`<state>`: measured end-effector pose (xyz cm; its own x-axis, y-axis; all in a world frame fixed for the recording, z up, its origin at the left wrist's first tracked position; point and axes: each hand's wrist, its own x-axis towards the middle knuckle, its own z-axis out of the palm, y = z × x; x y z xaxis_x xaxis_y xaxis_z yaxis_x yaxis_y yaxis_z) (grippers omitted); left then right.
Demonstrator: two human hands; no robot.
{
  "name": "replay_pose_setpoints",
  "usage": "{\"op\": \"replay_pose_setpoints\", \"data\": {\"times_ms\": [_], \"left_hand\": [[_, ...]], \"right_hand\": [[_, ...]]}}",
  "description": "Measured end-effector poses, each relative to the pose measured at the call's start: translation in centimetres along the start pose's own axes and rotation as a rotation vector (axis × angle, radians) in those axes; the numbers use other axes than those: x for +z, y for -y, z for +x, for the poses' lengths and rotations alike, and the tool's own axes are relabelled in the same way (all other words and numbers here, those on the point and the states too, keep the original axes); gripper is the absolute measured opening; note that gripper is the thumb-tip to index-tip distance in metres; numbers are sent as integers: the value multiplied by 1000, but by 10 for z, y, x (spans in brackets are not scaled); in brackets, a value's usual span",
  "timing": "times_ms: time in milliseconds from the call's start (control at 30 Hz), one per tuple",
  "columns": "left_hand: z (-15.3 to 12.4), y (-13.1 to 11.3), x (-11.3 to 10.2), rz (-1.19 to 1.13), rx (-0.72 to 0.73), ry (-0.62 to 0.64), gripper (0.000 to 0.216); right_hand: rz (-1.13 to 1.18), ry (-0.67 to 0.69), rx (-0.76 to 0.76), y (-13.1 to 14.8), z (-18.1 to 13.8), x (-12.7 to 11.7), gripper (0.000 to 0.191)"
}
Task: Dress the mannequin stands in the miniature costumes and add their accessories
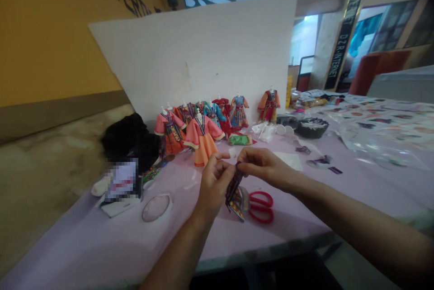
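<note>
My left hand point(213, 186) and my right hand point(262, 165) meet above the pale lilac table point(176, 186), both pinching the top of a narrow dark patterned strip point(233, 186). A multicoloured embroidered fabric piece point(236, 206) hangs below it, and I cannot tell whether the two are joined. Just beneath my fingers lie red-handled scissors point(260, 207), apparently untouched. Beyond my hands stands a row of miniature costumes on small white stands, with a peach dress point(202, 140) nearest to me.
A white board point(190, 59) stands behind the costumes. To the left are a black fabric heap point(130, 140), a pixelated item point(122, 180) and a round hoop point(156, 207). A dark bowl point(312, 127) and printed plastic sheeting point(383, 134) lie at the right.
</note>
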<state>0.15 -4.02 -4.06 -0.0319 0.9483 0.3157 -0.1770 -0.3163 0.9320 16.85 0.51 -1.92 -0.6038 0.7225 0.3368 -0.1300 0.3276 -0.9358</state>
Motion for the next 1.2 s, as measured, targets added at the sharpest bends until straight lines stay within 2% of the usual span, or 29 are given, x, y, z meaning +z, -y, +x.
{"op": "replay_pose_setpoints", "data": {"times_ms": [100, 433, 600, 700, 967, 1200], "left_hand": [[1, -1, 0, -16, -10, 13, 37], [1, -1, 4, -181, -145, 65, 43], [0, -5, 4, -199, -152, 69, 39], [1, -5, 3, -197, -156, 113, 40], [3, 11, 4, -64, -166, 124, 52], [10, 13, -3, 28, -146, 73, 52]], "right_hand": [[5, -3, 18, 0, 2, -3, 24], [247, 29, 83, -1, 3, -10, 27], [329, -22, 135, -6, 1, -25, 25], [347, -74, 158, -2, 0, -35, 25], [322, -204, 154, 11, -7, -51, 26], [384, -221, 197, -2, -6, -60, 25]]}}
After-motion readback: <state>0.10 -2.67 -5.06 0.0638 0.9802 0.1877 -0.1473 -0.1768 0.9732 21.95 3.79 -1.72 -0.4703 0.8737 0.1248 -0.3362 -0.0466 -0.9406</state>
